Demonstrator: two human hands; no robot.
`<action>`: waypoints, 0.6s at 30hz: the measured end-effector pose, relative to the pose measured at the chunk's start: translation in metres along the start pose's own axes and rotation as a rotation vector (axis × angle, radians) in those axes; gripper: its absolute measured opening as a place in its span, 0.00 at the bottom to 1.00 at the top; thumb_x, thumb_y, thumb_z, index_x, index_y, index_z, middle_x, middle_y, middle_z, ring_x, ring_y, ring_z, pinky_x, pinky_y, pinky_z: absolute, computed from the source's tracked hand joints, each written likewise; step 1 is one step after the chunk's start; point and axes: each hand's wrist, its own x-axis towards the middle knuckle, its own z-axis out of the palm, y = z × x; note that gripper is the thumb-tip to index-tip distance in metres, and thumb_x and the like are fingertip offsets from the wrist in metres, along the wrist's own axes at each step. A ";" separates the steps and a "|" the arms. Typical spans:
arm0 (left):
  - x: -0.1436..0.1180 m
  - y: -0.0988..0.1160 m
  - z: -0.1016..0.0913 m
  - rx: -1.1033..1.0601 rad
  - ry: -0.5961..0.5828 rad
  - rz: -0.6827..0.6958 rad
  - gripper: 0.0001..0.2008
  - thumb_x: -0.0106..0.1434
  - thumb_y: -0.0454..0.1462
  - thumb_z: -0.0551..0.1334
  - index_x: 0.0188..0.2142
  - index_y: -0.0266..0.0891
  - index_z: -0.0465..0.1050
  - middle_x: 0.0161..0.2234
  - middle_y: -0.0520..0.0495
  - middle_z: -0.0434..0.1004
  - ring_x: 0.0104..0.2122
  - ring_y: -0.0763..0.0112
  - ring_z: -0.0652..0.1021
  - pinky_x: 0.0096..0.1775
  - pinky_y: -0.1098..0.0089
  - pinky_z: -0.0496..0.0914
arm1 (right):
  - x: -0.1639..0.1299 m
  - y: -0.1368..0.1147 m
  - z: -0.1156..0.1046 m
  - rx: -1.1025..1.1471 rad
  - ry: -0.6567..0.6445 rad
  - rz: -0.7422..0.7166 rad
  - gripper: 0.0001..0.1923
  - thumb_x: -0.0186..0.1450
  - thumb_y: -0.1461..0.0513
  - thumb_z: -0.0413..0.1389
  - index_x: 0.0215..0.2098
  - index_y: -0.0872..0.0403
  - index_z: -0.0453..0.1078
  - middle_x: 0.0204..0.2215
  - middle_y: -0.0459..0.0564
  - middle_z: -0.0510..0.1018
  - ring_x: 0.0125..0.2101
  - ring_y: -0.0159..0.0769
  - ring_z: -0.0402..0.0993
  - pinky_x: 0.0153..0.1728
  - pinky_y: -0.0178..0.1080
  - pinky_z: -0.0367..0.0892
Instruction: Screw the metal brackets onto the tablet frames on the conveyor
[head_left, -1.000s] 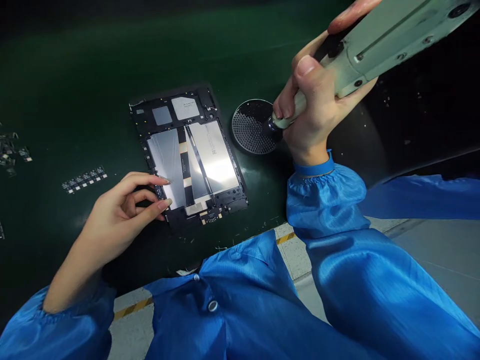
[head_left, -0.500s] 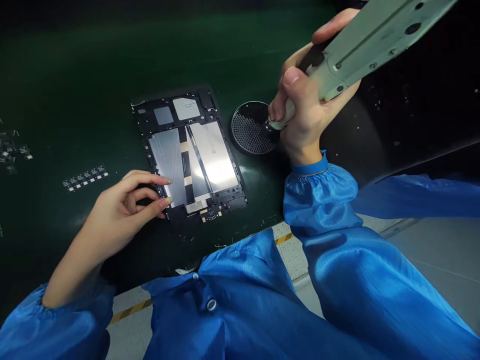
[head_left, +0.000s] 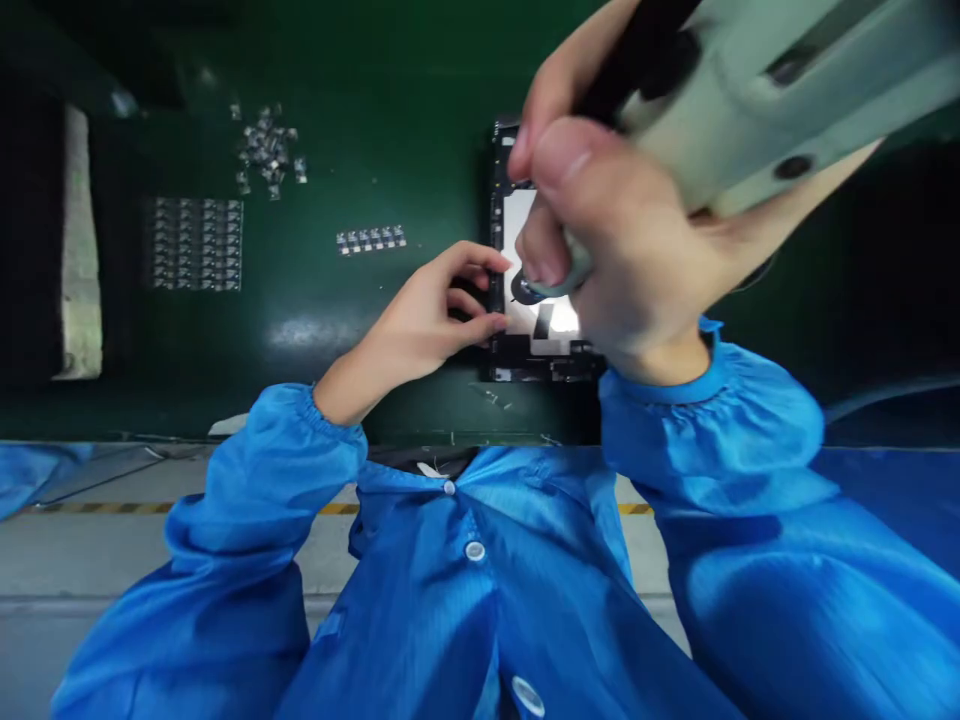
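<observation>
An opened tablet (head_left: 516, 225) lies on the dark green bench, its metal plates and black frame exposed. My left hand (head_left: 420, 315) holds the tablet's left edge, with index finger and thumb spaced along the rim and the other fingers curled. In my right hand (head_left: 637, 240) is a pale green-grey electric screwdriver (head_left: 750, 110), wrapped by the fingers and blurred by motion. Its metal nose is over the tablet; the bit's contact cannot be made out. My right hand and the tool cover much of the tablet's right side.
Left of the tablet lies a short strip of small parts (head_left: 371, 239). Farther left are a block of small parts in rows (head_left: 196, 244) and a loose heap of parts (head_left: 268, 150). A pale bar (head_left: 80, 245) stands at the far left. The bench edge (head_left: 285, 440) runs before me.
My right hand has brought the screwdriver from the round perforated dish to over the tablet. The view has turned and shifted left. My left hand remains on the tablet's left edge.
</observation>
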 end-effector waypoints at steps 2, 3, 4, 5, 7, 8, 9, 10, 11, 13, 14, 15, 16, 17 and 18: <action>0.000 -0.004 0.004 0.006 0.009 0.027 0.25 0.64 0.30 0.79 0.58 0.42 0.79 0.50 0.47 0.77 0.34 0.72 0.84 0.36 0.70 0.83 | -0.003 0.010 0.005 -0.010 -0.047 0.017 0.37 0.69 0.35 0.70 0.58 0.49 0.67 0.47 0.48 0.75 0.50 0.36 0.84 0.35 0.33 0.84; 0.000 -0.005 0.006 0.017 0.011 0.030 0.26 0.64 0.28 0.78 0.59 0.43 0.78 0.50 0.47 0.78 0.34 0.72 0.84 0.37 0.70 0.83 | -0.005 0.012 0.003 -0.015 -0.059 0.026 0.35 0.71 0.35 0.68 0.60 0.49 0.67 0.49 0.49 0.76 0.52 0.38 0.85 0.37 0.34 0.86; 0.000 -0.005 0.007 0.031 0.012 0.029 0.26 0.65 0.27 0.77 0.60 0.44 0.77 0.51 0.47 0.78 0.34 0.72 0.84 0.37 0.70 0.82 | -0.008 0.013 0.000 -0.022 -0.070 0.034 0.35 0.72 0.35 0.67 0.61 0.48 0.67 0.50 0.49 0.76 0.53 0.39 0.85 0.38 0.35 0.87; 0.000 -0.004 0.009 0.046 0.013 0.029 0.27 0.65 0.26 0.76 0.60 0.44 0.77 0.51 0.47 0.79 0.34 0.72 0.84 0.37 0.71 0.81 | -0.012 0.012 -0.003 -0.029 -0.081 0.040 0.35 0.72 0.35 0.66 0.62 0.47 0.67 0.51 0.49 0.77 0.54 0.40 0.85 0.38 0.36 0.88; -0.001 -0.002 0.010 0.071 0.011 0.038 0.28 0.66 0.25 0.76 0.61 0.45 0.76 0.51 0.48 0.79 0.33 0.73 0.84 0.37 0.71 0.80 | -0.018 0.011 -0.008 -0.042 -0.103 0.048 0.35 0.72 0.34 0.66 0.63 0.46 0.67 0.51 0.49 0.77 0.54 0.40 0.85 0.40 0.37 0.89; -0.001 -0.001 0.010 0.079 0.010 0.045 0.28 0.66 0.25 0.76 0.61 0.45 0.76 0.51 0.48 0.78 0.33 0.73 0.84 0.36 0.72 0.79 | -0.021 0.011 -0.008 -0.049 -0.115 0.049 0.35 0.72 0.34 0.66 0.64 0.46 0.67 0.51 0.49 0.77 0.55 0.41 0.85 0.40 0.38 0.89; -0.001 0.000 0.010 0.086 0.010 0.051 0.28 0.66 0.25 0.77 0.60 0.45 0.77 0.50 0.48 0.78 0.33 0.73 0.83 0.36 0.72 0.79 | -0.022 0.012 -0.006 -0.056 -0.125 0.050 0.36 0.72 0.34 0.66 0.64 0.45 0.67 0.51 0.49 0.77 0.55 0.41 0.85 0.41 0.39 0.89; -0.001 0.000 0.010 0.091 0.010 0.056 0.27 0.66 0.25 0.77 0.60 0.44 0.77 0.50 0.47 0.78 0.33 0.73 0.83 0.35 0.72 0.78 | -0.023 0.013 -0.004 -0.063 -0.135 0.050 0.36 0.72 0.34 0.66 0.65 0.45 0.67 0.52 0.49 0.77 0.55 0.42 0.85 0.41 0.39 0.90; -0.001 0.001 0.011 0.096 0.009 0.056 0.26 0.66 0.25 0.77 0.59 0.44 0.77 0.50 0.47 0.78 0.33 0.73 0.83 0.35 0.72 0.78 | -0.024 0.014 -0.002 -0.069 -0.145 0.049 0.36 0.72 0.34 0.66 0.65 0.45 0.67 0.52 0.49 0.77 0.55 0.42 0.85 0.42 0.40 0.90; -0.001 0.002 0.011 0.103 0.009 0.054 0.25 0.66 0.25 0.77 0.58 0.43 0.78 0.51 0.46 0.78 0.33 0.73 0.83 0.35 0.72 0.78 | -0.024 0.016 0.000 -0.081 -0.159 0.045 0.36 0.72 0.33 0.66 0.65 0.44 0.67 0.51 0.49 0.77 0.56 0.43 0.85 0.43 0.42 0.90; -0.001 0.002 0.011 0.107 0.009 0.052 0.25 0.66 0.25 0.77 0.58 0.43 0.78 0.51 0.46 0.78 0.33 0.73 0.83 0.35 0.72 0.78 | -0.024 0.017 0.000 -0.087 -0.164 0.041 0.37 0.72 0.33 0.66 0.65 0.44 0.67 0.51 0.49 0.77 0.56 0.43 0.85 0.43 0.42 0.90; -0.001 0.003 0.011 0.110 0.009 0.051 0.25 0.66 0.25 0.77 0.58 0.42 0.78 0.51 0.46 0.78 0.33 0.73 0.83 0.35 0.72 0.78 | -0.024 0.017 -0.001 -0.093 -0.166 0.034 0.37 0.72 0.32 0.65 0.65 0.44 0.66 0.51 0.49 0.77 0.56 0.43 0.85 0.43 0.43 0.90; -0.002 0.003 0.011 0.112 0.010 0.050 0.25 0.67 0.25 0.77 0.59 0.42 0.78 0.51 0.45 0.79 0.33 0.73 0.83 0.35 0.72 0.78 | -0.025 0.017 -0.002 -0.098 -0.167 0.025 0.37 0.71 0.32 0.65 0.64 0.44 0.66 0.50 0.49 0.77 0.56 0.43 0.85 0.44 0.44 0.90; -0.002 0.003 0.011 0.113 0.013 0.051 0.24 0.67 0.25 0.77 0.59 0.42 0.78 0.51 0.45 0.79 0.34 0.73 0.83 0.35 0.72 0.79 | -0.026 0.017 -0.004 -0.102 -0.166 0.010 0.36 0.71 0.32 0.66 0.63 0.44 0.66 0.50 0.49 0.77 0.55 0.43 0.85 0.45 0.45 0.90; -0.002 0.003 0.011 0.112 0.014 0.052 0.24 0.67 0.26 0.77 0.59 0.42 0.78 0.51 0.45 0.80 0.34 0.72 0.83 0.36 0.72 0.79 | -0.028 0.016 -0.006 -0.103 -0.163 -0.013 0.35 0.71 0.33 0.66 0.62 0.44 0.66 0.49 0.48 0.77 0.54 0.42 0.85 0.46 0.46 0.90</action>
